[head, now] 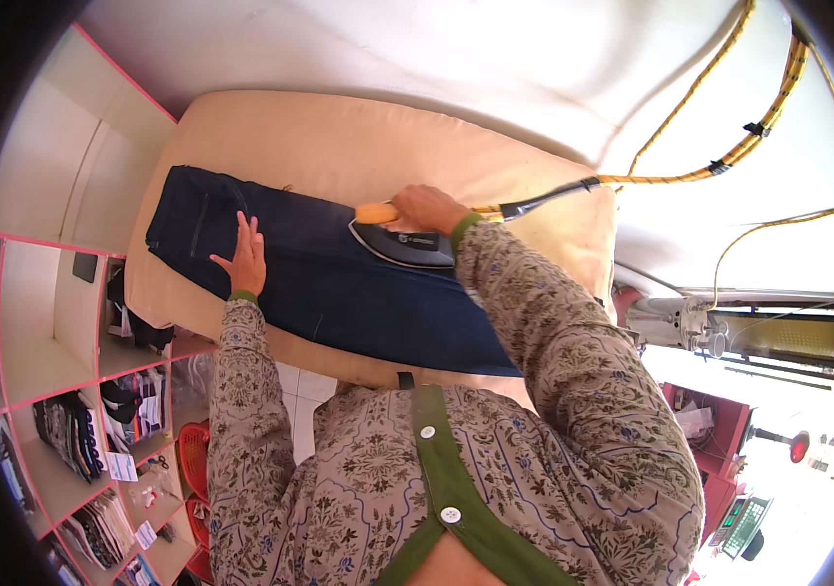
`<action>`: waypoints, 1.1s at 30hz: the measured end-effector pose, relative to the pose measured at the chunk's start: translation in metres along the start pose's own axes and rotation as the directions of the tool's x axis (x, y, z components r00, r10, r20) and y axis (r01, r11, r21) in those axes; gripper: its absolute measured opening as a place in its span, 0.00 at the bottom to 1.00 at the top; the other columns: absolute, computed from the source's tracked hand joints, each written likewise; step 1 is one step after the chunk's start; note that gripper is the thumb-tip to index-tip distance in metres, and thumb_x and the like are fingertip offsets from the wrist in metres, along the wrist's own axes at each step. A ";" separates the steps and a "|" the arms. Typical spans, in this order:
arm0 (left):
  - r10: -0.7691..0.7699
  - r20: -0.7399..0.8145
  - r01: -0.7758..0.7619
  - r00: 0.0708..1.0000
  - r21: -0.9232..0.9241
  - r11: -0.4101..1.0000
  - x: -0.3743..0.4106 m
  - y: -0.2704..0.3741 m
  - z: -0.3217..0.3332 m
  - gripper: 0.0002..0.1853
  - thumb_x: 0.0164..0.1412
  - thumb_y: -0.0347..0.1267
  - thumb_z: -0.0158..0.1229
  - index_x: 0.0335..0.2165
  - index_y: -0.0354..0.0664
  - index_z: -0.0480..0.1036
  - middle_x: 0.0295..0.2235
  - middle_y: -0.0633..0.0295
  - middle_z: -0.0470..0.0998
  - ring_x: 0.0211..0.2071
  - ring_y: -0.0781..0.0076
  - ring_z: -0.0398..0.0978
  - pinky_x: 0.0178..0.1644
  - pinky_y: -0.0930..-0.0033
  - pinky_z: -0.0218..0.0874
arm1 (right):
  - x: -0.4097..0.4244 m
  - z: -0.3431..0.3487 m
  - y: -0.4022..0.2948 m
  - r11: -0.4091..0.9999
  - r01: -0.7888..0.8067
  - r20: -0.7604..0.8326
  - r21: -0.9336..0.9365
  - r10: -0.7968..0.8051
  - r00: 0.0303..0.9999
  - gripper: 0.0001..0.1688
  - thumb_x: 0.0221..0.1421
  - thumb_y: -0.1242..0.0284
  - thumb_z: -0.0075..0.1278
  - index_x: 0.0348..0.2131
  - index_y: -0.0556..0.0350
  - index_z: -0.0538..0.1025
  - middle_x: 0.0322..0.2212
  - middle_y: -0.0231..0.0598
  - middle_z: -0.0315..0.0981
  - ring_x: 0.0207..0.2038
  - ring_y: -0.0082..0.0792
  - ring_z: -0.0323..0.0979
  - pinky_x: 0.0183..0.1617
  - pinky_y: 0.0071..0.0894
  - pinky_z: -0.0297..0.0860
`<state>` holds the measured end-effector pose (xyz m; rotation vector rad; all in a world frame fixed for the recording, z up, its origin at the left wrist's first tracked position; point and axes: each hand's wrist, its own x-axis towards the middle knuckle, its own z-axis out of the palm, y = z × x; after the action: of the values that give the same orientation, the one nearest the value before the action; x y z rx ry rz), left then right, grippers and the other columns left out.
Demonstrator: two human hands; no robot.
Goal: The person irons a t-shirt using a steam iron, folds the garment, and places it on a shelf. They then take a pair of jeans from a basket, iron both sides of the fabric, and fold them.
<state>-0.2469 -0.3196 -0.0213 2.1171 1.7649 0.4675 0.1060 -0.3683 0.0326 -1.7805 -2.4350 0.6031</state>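
Note:
A pair of folded dark blue trousers lies lengthwise across a padded ironing board with a beige cover. My right hand grips the orange handle of a steam iron, whose plate rests on the trouser fabric near the far edge. From the iron a cord and hose, wrapped in black and yellow, run off to the right. My left hand lies flat near the waist end of the trousers, fingers apart and holding nothing. My right forearm covers part of the leg end.
White shelving with pink edges stands at the left, with folded garments in several compartments. Red plastic baskets sit beside it. A yellow hose hangs at the right, above a metal cylindrical device. A white wall borders the board's far side.

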 end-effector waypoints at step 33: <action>0.199 -0.208 -0.156 0.958 0.207 0.966 0.009 0.105 0.083 0.30 0.63 0.42 0.38 0.61 0.47 0.45 0.63 0.51 0.39 0.64 0.54 0.37 0.59 0.30 0.31 | -0.192 -0.036 0.176 0.758 -0.560 -0.542 -0.335 0.331 0.772 0.31 0.47 0.55 0.53 0.48 0.51 0.68 0.53 0.43 0.60 0.52 0.43 0.62 0.52 0.48 0.60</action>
<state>-0.1157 -0.3321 -0.0464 2.4562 1.8087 0.6360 0.3381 -0.4917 0.0384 -2.3949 -1.9135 -0.4435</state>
